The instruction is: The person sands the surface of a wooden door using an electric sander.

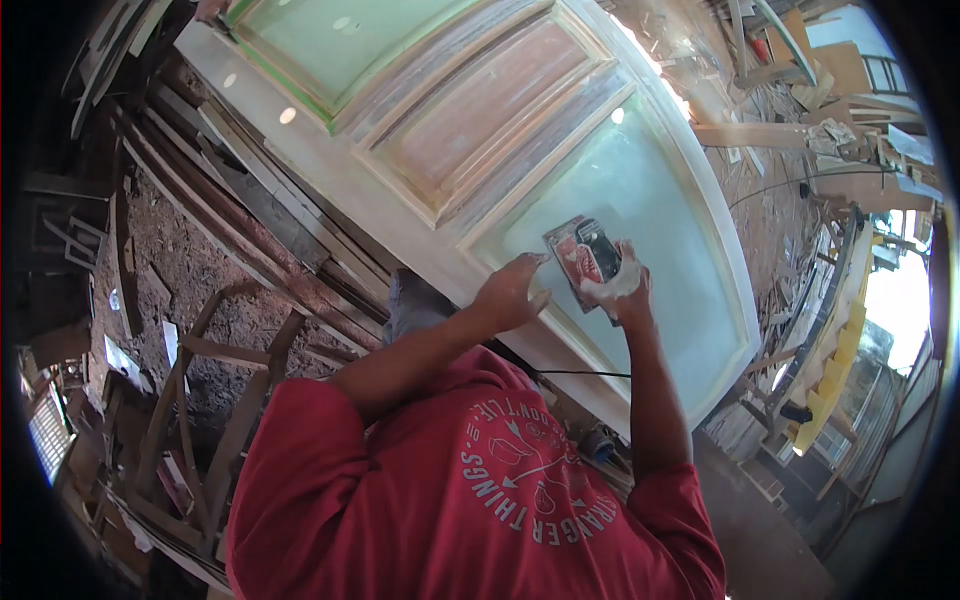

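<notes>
A red and black electric sander [590, 258], dusty around its body, rests on the pale green panel [668, 235] of a large wooden door [590, 345]. My right hand [625, 285] wraps round the sander's near end, its fingers white with dust. Just left of the sander, my left hand [512, 292] hovers by the panel's edge moulding, thumb and fingers apart with nothing between them. Farther along the door are a bare reddish-brown panel [490, 110] and another pale green panel [350, 40].
Long wooden boards [265, 215] lie left of the door. A wooden frame like a chair [225, 350] stands at lower left. Scrap wood [800, 130] litters the floor at right. A black cord [580, 374] runs beneath my right forearm. A yellow piece [830, 375] stands far right.
</notes>
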Motion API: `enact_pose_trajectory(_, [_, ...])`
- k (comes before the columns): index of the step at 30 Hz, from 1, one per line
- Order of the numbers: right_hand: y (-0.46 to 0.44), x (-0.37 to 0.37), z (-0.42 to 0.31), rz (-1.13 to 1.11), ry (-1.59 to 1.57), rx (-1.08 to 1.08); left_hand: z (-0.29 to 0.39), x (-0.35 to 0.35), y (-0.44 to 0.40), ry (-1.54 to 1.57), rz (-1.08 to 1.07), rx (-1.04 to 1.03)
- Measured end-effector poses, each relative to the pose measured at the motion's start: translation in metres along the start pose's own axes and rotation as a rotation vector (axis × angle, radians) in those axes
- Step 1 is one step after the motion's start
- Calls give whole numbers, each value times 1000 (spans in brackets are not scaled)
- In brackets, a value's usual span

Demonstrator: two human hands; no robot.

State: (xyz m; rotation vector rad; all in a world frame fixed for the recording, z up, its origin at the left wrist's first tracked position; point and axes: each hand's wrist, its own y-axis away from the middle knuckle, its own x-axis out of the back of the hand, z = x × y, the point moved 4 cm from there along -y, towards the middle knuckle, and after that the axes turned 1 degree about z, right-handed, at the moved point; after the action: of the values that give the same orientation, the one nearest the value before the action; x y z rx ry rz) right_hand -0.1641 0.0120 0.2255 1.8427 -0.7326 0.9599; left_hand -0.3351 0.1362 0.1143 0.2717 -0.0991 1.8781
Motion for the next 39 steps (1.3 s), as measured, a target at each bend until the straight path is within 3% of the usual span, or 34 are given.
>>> enact_pose_trajectory(5, [13,-58,45,67,-73,116,39,-9,-22,32,94,-143])
enact_pose_trajectory(10, [10,-96,42,29,-97,192,48,-19,-33,-201,131,-161])
enact_pose_trajectory(13, [-10,-92,40,13,22,113,47,-22,-67,-383,197,-204])
enact_pose_trajectory(14, [-19,-98,50,108,17,238,46,-25,-83,-443,227,-219])
enact_pose_trajectory(17, [-34,-71,33,-53,7,56,33,-46,-140,-409,217,-10])
enact_pose_trajectory(20, [-38,-63,33,-71,133,95,34,-59,-151,-422,434,-52])
enact_pose_trajectory(24, [-16,-73,39,-168,128,148,32,-50,-115,-370,519,-38])
enact_pose_trajectory(32, [-33,-77,37,-97,168,112,32,-44,-128,-353,507,19])
enact_pose_trajectory(35, [-48,-73,35,-90,160,144,28,-41,-146,-285,395,139])
enact_pose_trajectory(39, [-28,-93,46,-96,89,207,22,-36,-115,-350,520,56])
